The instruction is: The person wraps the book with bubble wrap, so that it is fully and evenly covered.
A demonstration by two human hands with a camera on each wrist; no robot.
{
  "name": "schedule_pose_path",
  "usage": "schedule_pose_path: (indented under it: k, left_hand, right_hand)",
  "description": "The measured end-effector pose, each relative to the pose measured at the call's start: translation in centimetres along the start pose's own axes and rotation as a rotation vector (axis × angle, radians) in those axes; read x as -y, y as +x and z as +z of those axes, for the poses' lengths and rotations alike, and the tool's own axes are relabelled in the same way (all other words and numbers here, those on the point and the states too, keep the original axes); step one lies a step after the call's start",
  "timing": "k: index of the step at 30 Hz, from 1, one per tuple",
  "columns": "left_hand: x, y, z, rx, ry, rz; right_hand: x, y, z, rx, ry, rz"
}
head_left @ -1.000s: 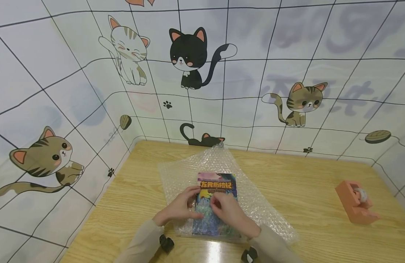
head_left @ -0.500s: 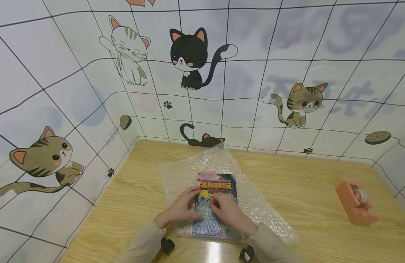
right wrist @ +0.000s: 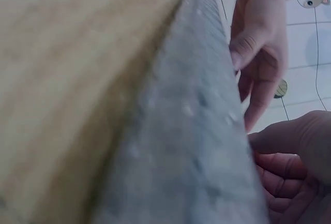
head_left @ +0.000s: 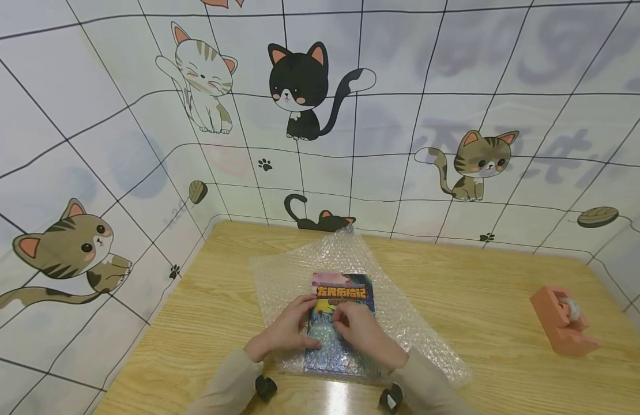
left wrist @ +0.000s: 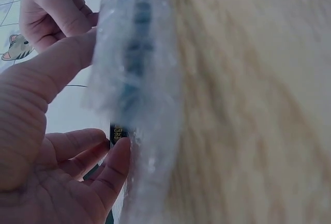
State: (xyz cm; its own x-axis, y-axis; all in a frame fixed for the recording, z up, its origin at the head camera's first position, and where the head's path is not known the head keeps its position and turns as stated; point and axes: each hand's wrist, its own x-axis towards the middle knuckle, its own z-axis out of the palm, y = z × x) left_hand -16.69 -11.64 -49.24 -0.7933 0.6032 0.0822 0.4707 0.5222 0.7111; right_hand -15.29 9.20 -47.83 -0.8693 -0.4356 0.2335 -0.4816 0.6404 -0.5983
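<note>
A book (head_left: 346, 293) with a colourful cover and large yellow title lies on a sheet of bubble wrap (head_left: 416, 334). One flap of the wrap is folded up over the book's lower part; the title end shows bare. My left hand (head_left: 282, 329) rests at the book's left edge, thumb on the folded flap and fingers spread along the side. With bent fingers and thumb together, my right hand (head_left: 365, 333) pinches at the flap's edge over the middle of the cover. A dark strip of book spine (left wrist: 118, 131) shows beside the left fingers in the left wrist view.
An orange tape dispenser (head_left: 564, 323) with a roll of clear tape stands on the wooden table (head_left: 486, 288) at the right. Cloth walls (head_left: 387, 184) printed with cats enclose the table at the back and sides. The wrap's far corner reaches the back wall.
Both hands stay almost in place on the book and wrap. The right wrist and sleeve have shifted very slightly. Nothing else visibly moves.
</note>
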Motion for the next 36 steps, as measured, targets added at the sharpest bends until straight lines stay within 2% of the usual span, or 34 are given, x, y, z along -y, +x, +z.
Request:
schedule_pose_path:
  k: [3,10,20,27,36]
  left_hand:
    - [0.0,-0.1,0.0,-0.003,0.0,-0.006]
    - [0.1,-0.1,0.1,-0.004,0.0,-0.017]
    - [0.2,-0.1,0.1,-0.007,0.005,-0.03]
    - [0.1,0.0,0.0,-0.002,0.01,-0.028]
    - [0.1,0.1,0.0,0.008,-0.017,-0.033]
  right_hand:
    - [-0.3,0.4,-0.5,-0.016,0.029,0.025]
    - [-1.2,1.4,-1.6,-0.112,0.069,0.074]
    - [-2.9,3.5,-3.4,-0.201,0.118,0.196]
    - [-4.8,4.5,-4.5,-0.234,0.109,0.225]
    - [-6.3,5.6,-4.5,-0.258,0.095,0.252]
